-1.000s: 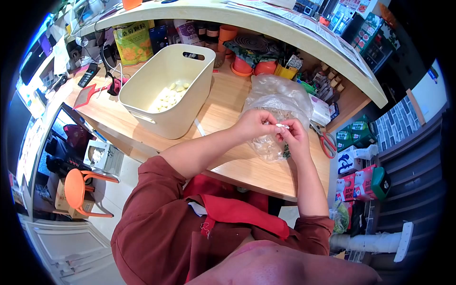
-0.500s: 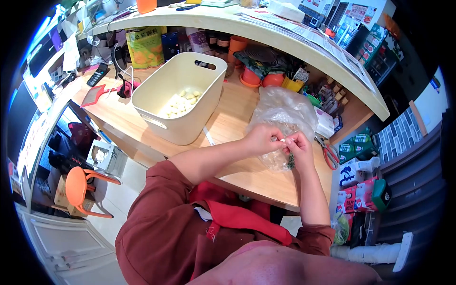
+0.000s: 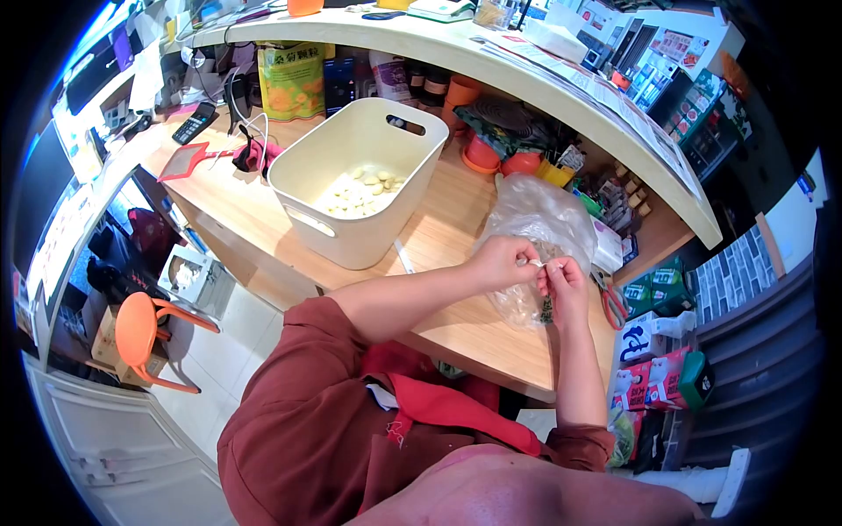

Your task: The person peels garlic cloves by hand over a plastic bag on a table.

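Over the desk, my left hand (image 3: pixel 503 263) and my right hand (image 3: pixel 567 286) are close together with fingertips pinched. A small whitish piece that looks like a garlic clove (image 3: pixel 537 262) is held between them, partly hidden by the fingers. Below and behind the hands lies a crumpled clear plastic bag (image 3: pixel 548 210), its contents hard to make out. To the left stands a cream plastic bin (image 3: pixel 351 237) with handle slots, holding many pale peeled garlic cloves (image 3: pixel 364 188) on its bottom.
Red-handled scissors (image 3: pixel 614 305) lie right of the bag. A calculator-like black handset (image 3: pixel 195 123) and a red fly swatter (image 3: pixel 184 161) rest on the left of the desk (image 3: pixel 447 237). A raised counter (image 3: pixel 421 31) overhangs the back. An orange stool (image 3: pixel 138 329) stands on the floor.
The view has shifted slightly, so the bin and desk appear further right. My fingertips have drawn a little apart, with whitish bits now showing between them.
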Demonstrator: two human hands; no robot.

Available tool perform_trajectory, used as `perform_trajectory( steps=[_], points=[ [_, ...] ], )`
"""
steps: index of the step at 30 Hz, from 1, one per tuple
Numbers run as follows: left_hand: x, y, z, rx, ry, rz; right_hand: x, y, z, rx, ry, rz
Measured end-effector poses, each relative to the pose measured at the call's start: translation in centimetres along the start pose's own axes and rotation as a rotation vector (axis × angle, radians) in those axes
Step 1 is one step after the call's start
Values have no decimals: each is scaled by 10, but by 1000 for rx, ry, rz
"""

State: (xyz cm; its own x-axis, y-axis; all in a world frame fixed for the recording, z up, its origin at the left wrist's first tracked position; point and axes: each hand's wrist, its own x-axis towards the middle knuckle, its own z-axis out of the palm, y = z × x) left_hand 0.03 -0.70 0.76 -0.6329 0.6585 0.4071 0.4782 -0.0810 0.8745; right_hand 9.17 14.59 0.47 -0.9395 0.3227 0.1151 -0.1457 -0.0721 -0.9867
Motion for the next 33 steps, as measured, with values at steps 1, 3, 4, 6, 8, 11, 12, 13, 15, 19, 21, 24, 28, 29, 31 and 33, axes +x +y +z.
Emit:
perform_trajectory(
  steps=[1, 3, 4, 6, 8, 11, 12, 13, 15, 19, 21, 24, 28, 29, 31, 33],
  points=[
    [1, -2, -1, -4, 3, 1, 1, 2, -1, -83, 10, -26],
    [3, -6, 0, -4, -1, 7, 3, 9, -4, -242, 28, -74],
    [4, -7, 0, -4, -4, 10, 3, 13, -6, -318, 36, -95],
    [4, -9, 1, -49, -17, 35, 2, 14, -3, -421, 53, -113],
    [4, -9, 0, -69, -34, 33, -2, 7, 5, -477, 72, -105],
    [3, -5, -1, -57, -55, 8, -2, 6, 6, -454, 86, -113],
    [3, -6, -1, -50, -55, 12, -1, 6, 5, -432, 77, -103],
    [4, -7, -1, -43, -55, 15, -1, 7, 2, -410, 68, -93],
    [4, -9, 3, -65, -23, 67, -1, 7, 1, -332, 39, -66],
    [5, -12, 5, 42, 66, 277, -3, 0, 6, -99, -33, 29],
    [4, -14, 8, 101, 86, 311, -4, -2, 7, 12, -68, 86],
    [3, -15, 9, 125, 72, 320, -4, -3, 4, 140, -127, 149],
    [-1, -9, 11, 55, 53, 245, -1, -3, -9, 218, -218, 201],
    [-2, -11, 13, 61, 66, 248, 0, -3, -12, 230, -243, 213],
    [-2, -14, 16, 71, 92, 255, -1, -7, -8, 242, -157, 181],
    [-2, -14, 14, 100, -74, 202, -1, -9, -9, 253, -95, 162]
  ],
)
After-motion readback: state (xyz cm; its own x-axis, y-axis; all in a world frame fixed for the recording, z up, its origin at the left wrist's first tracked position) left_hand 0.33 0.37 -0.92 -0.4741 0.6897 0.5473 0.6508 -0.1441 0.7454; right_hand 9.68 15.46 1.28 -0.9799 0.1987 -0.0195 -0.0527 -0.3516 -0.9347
